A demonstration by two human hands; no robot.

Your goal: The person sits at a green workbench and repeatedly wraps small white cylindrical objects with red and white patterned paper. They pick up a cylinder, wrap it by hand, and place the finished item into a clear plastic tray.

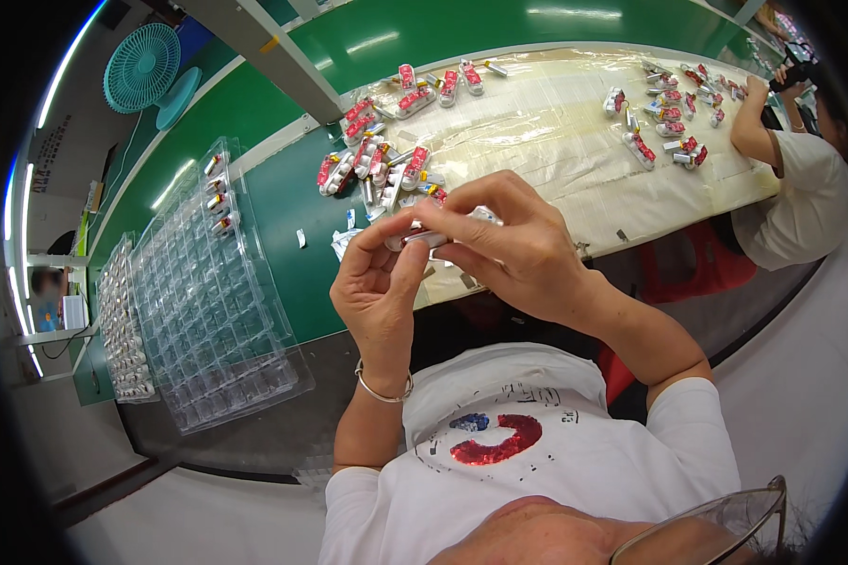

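Over the near edge of the table, both hands meet fingertip to fingertip. My left hand (377, 287) pinches a small white piece with a dark red part (428, 239) between thumb and fingers. From the other side my right hand (528, 247) grips it too, and a bit of white shows past its knuckles. Fingers cover most of the piece, so its exact kind cannot be made out. Just beyond the hands lies a pile of white pieces with red labels (377, 168), mixed with small silver and yellow cylinders.
On the green table at left lies a clear plastic tray of small compartments (207, 301), with a few cylinders in its far corner. Beside it stands a filled tray (122, 330). A metal post (273, 56) rises behind the pile. At right another person (801, 160) works near more red-labelled pieces (669, 113).
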